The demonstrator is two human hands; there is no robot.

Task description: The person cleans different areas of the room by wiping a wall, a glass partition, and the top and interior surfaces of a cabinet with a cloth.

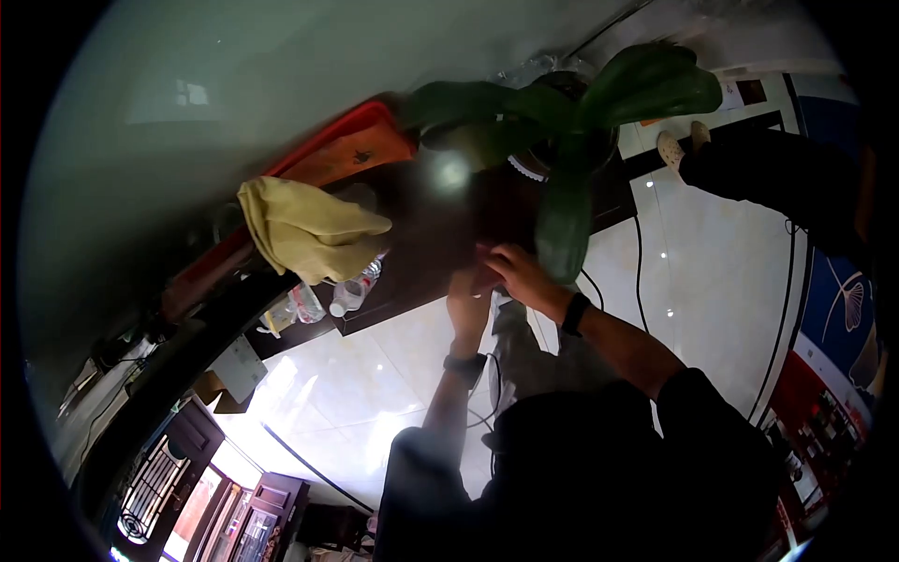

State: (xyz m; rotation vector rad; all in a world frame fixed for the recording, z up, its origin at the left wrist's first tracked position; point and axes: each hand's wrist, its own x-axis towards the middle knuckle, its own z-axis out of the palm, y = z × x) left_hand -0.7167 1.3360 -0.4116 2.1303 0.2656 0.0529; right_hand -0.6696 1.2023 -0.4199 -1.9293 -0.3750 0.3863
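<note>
Both of my hands are at the near edge of a dark tabletop (421, 225), close together. Between them is a small dark red thing (485, 269); its kind is too dim and covered to make out. My left hand (466, 302) is closed at its left side. From the right, my right hand (526, 277) bends its fingers over the same thing. Just right of my hands hangs a long green leaf of a potted plant (563, 220). A yellow cloth (309, 229) lies heaped to the left on the table.
Behind the cloth stands a red box (361, 145) along the wall. A clear plastic bottle (354, 292) lies below the cloth. A black cable (641, 272) runs down to the tiled floor (693, 262). At the right, another person's leg (768, 173) reaches in.
</note>
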